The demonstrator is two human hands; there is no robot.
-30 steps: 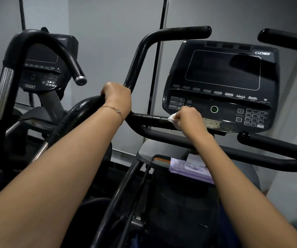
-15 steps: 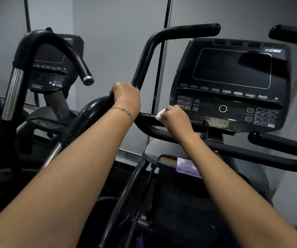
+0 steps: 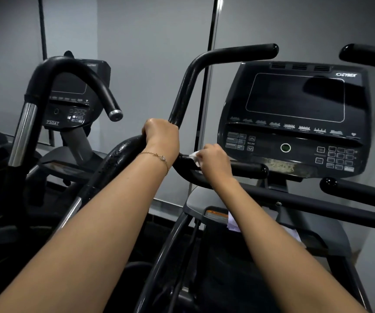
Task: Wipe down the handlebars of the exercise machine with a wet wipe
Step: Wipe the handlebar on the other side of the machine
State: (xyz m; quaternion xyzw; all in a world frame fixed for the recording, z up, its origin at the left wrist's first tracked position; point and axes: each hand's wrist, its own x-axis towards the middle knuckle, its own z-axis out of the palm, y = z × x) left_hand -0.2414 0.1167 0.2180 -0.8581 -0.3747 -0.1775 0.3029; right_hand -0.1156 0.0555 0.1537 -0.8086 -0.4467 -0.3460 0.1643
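- The left hand (image 3: 161, 137) grips the tall black handlebar (image 3: 187, 86) of the exercise machine at its bend. Its fingers (image 3: 147, 129) are curled right round the tube, and a thin gold bracelet (image 3: 157, 156) sits at the wrist.
- Below that hand, the handlebar's thicker lower part shows a speckled, wet-looking sheen.
- The right hand (image 3: 216, 162) is closed over a short horizontal grip bar (image 3: 249, 170) under the console. Its fingers are bunched on a white wet wipe (image 3: 194, 157) and press it against the bar.
- The wet wipe shows only as a crumpled white edge at the left of the right hand. It is on the bar's left end, near the left wrist, and the rest is hidden under the hand.
- The 2 hands are near each other but apart.
- The Cybex console (image 3: 295, 114) stands behind the right hand. Its screen is dark, and 1 green ring is lit in the middle of the button panel.
- A lilac packet (image 3: 234, 223) lies on the machine's grey shroud below the right forearm, partly hidden by it.
- A 2nd handlebar end (image 3: 367, 55) juts in at the upper right.
- To the left stands a 2nd machine (image 3: 73, 98) marked 750AT, with a hooked black handle (image 3: 73, 66) ending in a silver cap.
- Grey wall panels (image 3: 150, 53) stand behind both machines.
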